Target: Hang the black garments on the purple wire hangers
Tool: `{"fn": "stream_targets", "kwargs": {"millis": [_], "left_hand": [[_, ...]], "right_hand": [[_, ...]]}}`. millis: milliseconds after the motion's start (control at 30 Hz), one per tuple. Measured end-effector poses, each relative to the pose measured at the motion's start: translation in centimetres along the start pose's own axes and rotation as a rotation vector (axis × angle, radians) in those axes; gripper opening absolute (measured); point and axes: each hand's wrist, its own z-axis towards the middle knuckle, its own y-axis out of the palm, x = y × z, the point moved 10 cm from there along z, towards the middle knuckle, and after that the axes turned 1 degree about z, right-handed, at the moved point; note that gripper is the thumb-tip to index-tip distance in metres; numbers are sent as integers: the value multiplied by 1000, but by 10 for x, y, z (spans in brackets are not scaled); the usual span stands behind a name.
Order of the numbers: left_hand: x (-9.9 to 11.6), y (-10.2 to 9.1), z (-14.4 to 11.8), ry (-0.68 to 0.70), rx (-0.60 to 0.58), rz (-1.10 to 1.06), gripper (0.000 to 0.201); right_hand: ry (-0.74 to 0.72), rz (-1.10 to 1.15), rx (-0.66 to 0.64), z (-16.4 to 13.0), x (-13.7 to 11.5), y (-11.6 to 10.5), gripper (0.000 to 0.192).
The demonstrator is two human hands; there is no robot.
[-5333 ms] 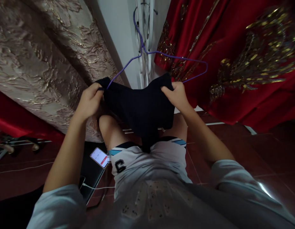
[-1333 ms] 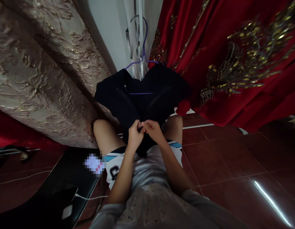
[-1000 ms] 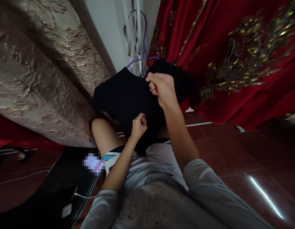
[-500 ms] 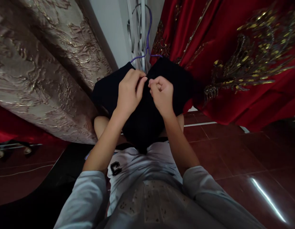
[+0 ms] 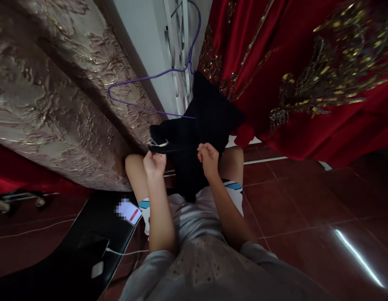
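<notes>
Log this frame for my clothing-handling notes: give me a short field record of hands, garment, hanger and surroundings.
left hand: pinching the dark garment's lower left edge
right hand: closed on the garment's front
purple wire hanger: left half bare, right half inside garment
red embroidered fabric: hanging at right
phone: on black seat, lower left

The thin purple wire hanger (image 5: 150,79) loses its right half behind the dark navy cloth garment (image 5: 200,129), and its hook runs off the top edge. The small phone screen (image 5: 128,211) on the black chair is blurred and unreadable.
</notes>
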Motion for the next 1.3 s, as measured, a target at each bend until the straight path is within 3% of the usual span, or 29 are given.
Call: {"fn": "stream_targets", "kwargs": {"millis": [67, 133, 233, 333, 433, 567, 667, 700, 800, 833, 933, 1033, 1100, 1200, 1300], "left_hand": [[-13, 21, -20, -53, -89, -52, 14], [-7, 52, -39, -5, -212, -30, 10], [27, 99, -71, 285, -323, 286, 11], [45, 130, -99, 545, -364, 718, 16], [41, 124, -98, 602, -369, 829, 34], [-21, 106, -74, 246, -674, 849, 62], [-60, 92, -65, 50, -850, 1048, 61], [-66, 88, -63, 32, -896, 1134, 61], [-70, 62, -49, 5, -981, 1490, 57], [-67, 48, -42, -4, -974, 1614, 51], [-37, 4, -15, -40, -875, 1834, 35], [20, -18, 7, 41, -752, 1854, 35], [80, -5, 16, 308, -588, 1821, 32], [158, 37, 8, 700, -401, 1656, 19], [186, 86, -6, 875, -412, 1455, 17]], "right_hand": [[-32, -96, 21, 1, -5, -17, 30], [-132, -194, -75, -1, -20, -12, 24], [-227, -194, -369, -17, -38, 25, 48], [-202, -161, -476, -27, -44, 40, 36], [-147, -243, -463, -16, -49, 35, 17], [-211, -366, -413, 27, -75, 34, 9], [-327, -362, -273, 72, -94, 40, 10], [-371, -366, -262, 84, -97, 44, 5], [-444, -404, -298, 107, -90, 52, 27], [-424, -422, -313, 112, -84, 49, 26], [-316, -480, -324, 120, -67, 24, 8], [-312, -534, -253, 119, -78, -9, 14], [-329, -570, -199, 117, -92, -22, 19], [-328, -590, -126, 112, -106, -26, 24], [-241, -558, -164, 99, -100, -16, 23]]}}
